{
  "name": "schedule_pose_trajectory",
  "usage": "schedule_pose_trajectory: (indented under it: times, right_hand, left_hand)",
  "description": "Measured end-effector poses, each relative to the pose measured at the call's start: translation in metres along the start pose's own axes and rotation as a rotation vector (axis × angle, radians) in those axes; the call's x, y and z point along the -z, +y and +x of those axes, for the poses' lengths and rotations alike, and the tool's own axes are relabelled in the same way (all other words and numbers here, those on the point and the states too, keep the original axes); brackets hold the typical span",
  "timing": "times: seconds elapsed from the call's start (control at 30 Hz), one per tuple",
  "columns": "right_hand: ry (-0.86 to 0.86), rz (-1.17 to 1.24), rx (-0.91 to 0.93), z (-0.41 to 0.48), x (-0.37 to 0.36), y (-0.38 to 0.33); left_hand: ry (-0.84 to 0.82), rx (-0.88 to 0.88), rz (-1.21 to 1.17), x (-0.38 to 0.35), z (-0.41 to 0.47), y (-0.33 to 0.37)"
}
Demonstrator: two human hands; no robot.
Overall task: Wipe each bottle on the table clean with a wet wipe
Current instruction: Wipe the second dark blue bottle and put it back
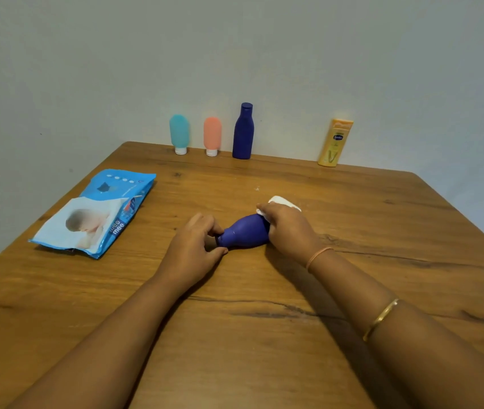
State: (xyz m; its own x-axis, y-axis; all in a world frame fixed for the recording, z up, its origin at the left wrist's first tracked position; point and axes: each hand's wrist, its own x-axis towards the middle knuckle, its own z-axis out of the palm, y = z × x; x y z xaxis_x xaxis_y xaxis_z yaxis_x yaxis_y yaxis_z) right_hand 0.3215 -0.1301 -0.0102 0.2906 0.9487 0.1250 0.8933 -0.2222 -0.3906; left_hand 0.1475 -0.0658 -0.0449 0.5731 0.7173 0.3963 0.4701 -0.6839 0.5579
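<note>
A small purple bottle (243, 233) lies on its side in the middle of the wooden table (264, 320). My left hand (195, 249) pinches its cap end, which the fingers hide. My right hand (289, 230) is curled over the bottle's wide end and holds a white wet wipe (282, 202) against it. Along the back edge stand a teal tube (179, 134), a pink tube (212, 136), a tall dark blue bottle (243, 131) and a yellow lotion bottle (335, 143).
A blue pack of wet wipes (99, 212) lies flat at the left of the table. A pale wall rises right behind the standing bottles. The table's left and right edges slant inward toward the back.
</note>
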Motion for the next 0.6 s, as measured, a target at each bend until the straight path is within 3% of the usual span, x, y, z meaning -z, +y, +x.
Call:
schedule_pose_trajectory:
  times: [0.2, 0.37, 0.5, 0.6]
  right_hand:
    - [-0.079, -0.015, 0.063, -0.003, 0.02, -0.004]
    - [-0.021, -0.127, 0.145, -0.012, 0.015, -0.01]
    - [0.026, -0.122, 0.113, -0.018, 0.007, -0.009]
    - [0.026, -0.124, 0.078, -0.021, 0.004, -0.008]
  left_hand:
    - [0.031, -0.06, 0.063, -0.002, 0.0, 0.002]
    - [0.028, 0.074, 0.033, -0.002, -0.001, -0.003]
    - [-0.08, 0.185, -0.088, 0.003, -0.002, -0.001]
    - [-0.041, 0.223, -0.182, 0.004, 0.0, 0.001]
